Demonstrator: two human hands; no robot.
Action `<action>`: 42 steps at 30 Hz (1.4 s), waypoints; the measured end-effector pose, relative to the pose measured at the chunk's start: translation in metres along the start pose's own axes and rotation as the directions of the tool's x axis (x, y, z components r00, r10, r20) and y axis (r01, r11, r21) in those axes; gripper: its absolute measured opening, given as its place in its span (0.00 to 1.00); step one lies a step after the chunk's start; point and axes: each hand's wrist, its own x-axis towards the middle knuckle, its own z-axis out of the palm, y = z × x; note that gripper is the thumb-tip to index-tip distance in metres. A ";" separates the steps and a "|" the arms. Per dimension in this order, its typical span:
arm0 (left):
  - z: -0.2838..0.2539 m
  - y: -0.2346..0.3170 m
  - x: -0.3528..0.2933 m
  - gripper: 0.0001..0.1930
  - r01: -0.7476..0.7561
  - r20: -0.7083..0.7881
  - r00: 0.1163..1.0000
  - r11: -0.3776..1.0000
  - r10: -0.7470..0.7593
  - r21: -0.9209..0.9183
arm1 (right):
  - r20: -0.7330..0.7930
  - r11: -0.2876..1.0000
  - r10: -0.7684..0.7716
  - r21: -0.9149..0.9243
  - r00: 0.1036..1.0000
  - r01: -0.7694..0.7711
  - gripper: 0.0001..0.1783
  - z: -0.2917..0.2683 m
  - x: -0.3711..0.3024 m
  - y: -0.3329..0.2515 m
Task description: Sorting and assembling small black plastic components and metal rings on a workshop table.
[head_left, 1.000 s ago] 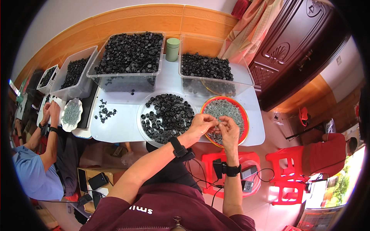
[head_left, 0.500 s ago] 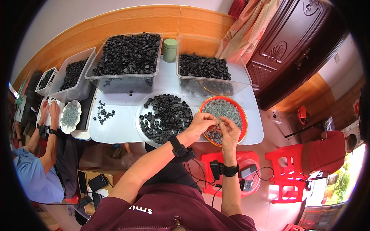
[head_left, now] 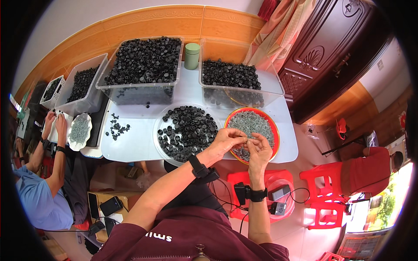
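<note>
My left hand [head_left: 226, 140] and my right hand [head_left: 260, 149] meet fingertip to fingertip over the near edge of a red-rimmed dish [head_left: 273, 130] of small grey metal pieces. Both pinch something tiny between them; I cannot tell what it is. Just left of my hands lies a clear round tray [head_left: 158, 138] heaped with black plastic caps [head_left: 187, 129]. Both wrists wear black bands.
Two large clear bins of black caps [head_left: 143, 61] [head_left: 230, 75] stand at the back of the white table [head_left: 135, 141], a green canister [head_left: 191, 55] between them. Another person's hands [head_left: 55, 124] work at a white dish [head_left: 80, 128] on the left. Red stools [head_left: 324, 191] stand at the right.
My hands stay together at the dish's near edge; the fingers have shifted only slightly.
</note>
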 end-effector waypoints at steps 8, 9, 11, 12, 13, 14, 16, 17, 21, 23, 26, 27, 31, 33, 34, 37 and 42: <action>0.002 0.002 -0.007 0.08 -0.033 -0.026 0.999 0.998 0.032 -0.052 | 0.004 0.992 0.063 0.112 0.998 -0.063 0.11 0.004 -0.002 -0.003; 0.002 -0.001 -0.006 0.08 -0.033 -0.026 0.999 0.998 0.032 -0.052 | 0.014 0.996 0.060 0.072 0.998 -0.061 0.11 0.004 -0.001 0.000; 0.001 -0.006 -0.004 0.08 -0.093 -0.040 0.995 0.995 0.091 -0.043 | 0.024 0.998 0.057 0.032 0.998 -0.058 0.11 0.003 -0.001 0.002; 0.002 -0.006 -0.004 0.08 -0.092 -0.041 0.995 0.995 0.091 -0.043 | 0.032 0.998 0.062 -0.013 0.998 -0.062 0.11 0.002 -0.001 0.002; 0.002 -0.006 -0.005 0.08 -0.101 -0.051 0.994 0.995 0.100 -0.024 | 0.041 0.996 0.067 -0.058 0.997 -0.064 0.10 0.001 -0.001 0.001; 0.003 -0.005 -0.006 0.07 -0.110 -0.061 0.992 0.994 0.110 -0.005 | 0.041 0.996 0.067 -0.059 0.997 -0.065 0.10 0.002 0.000 0.001; 0.004 -0.002 -0.006 0.07 -0.118 -0.066 0.991 0.992 0.121 0.037 | 0.045 0.986 0.025 -0.167 0.999 -0.017 0.10 0.003 -0.001 0.001; 0.005 -0.001 -0.006 0.06 -0.128 -0.071 0.989 0.989 0.133 0.079 | 0.044 0.986 0.025 -0.168 0.999 -0.017 0.10 0.004 -0.001 -0.001; 0.003 -0.008 0.000 0.06 -0.133 -0.121 0.978 0.952 0.172 0.275 | -0.003 0.886 -0.134 -0.448 0.991 0.119 0.11 0.010 -0.005 -0.005; 0.005 -0.009 -0.001 0.07 -0.146 -0.120 0.972 0.917 0.203 0.370 | -0.026 0.870 -0.157 -0.477 0.987 0.126 0.11 0.011 -0.007 -0.004; 0.004 -0.015 0.001 0.07 -0.161 -0.083 0.976 0.926 0.200 0.342 | -0.086 0.864 -0.233 -0.476 0.969 0.166 0.11 0.012 -0.007 0.003; 0.002 -0.017 0.001 0.07 -0.168 -0.080 0.975 0.924 0.207 0.343 | -0.107 0.892 -0.221 -0.424 0.969 0.157 0.11 0.012 -0.007 0.005; -0.002 -0.016 0.001 0.06 -0.008 0.011 1.000 0.999 0.007 0.031 | -0.126 0.934 -0.199 -0.323 0.972 0.150 0.10 0.011 -0.006 0.010; -0.002 -0.015 0.001 0.06 -0.004 -0.018 1.000 1.000 0.004 -0.005 | -0.108 0.917 -0.207 -0.367 0.972 0.155 0.10 0.011 -0.006 0.007; -0.003 -0.014 0.002 0.06 -0.004 -0.017 1.000 1.000 0.004 -0.005 | -0.089 0.898 -0.210 -0.411 0.974 0.156 0.10 0.011 -0.006 0.006; -0.006 -0.015 0.004 0.07 -0.044 -0.041 0.998 0.998 0.045 0.039 | -0.058 0.878 -0.223 -0.445 0.973 0.175 0.09 0.012 -0.006 0.001; -0.006 -0.009 0.004 0.08 0.077 -0.030 0.996 0.986 -0.083 -0.144 | -0.045 0.867 -0.186 -0.477 0.981 0.143 0.09 0.012 -0.003 0.000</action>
